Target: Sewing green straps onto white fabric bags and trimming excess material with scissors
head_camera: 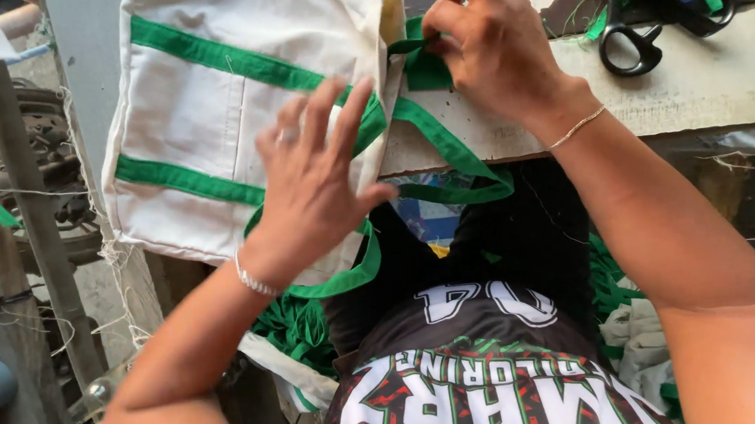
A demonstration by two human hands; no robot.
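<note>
The right hand point(495, 46) pinches the green strap point(424, 65) at the bag point(235, 115) mouth on the worktop point(708, 78), while the left hand point(316, 176), just left, lies open and flat on the bag.

The left hand point(312, 181) lies flat, fingers point(320, 113) spread, on a cream cloth bag point(207, 100) with green stripes that hangs over the near edge of the worktop point(708, 78). The right hand point(495, 46) pinches the bag's green strap point(444, 144) at the bag's top edge; the strap loops down off the worktop's near edge. Black scissors point(658, 10) lie near the worktop's far right corner, among green scraps.
</note>
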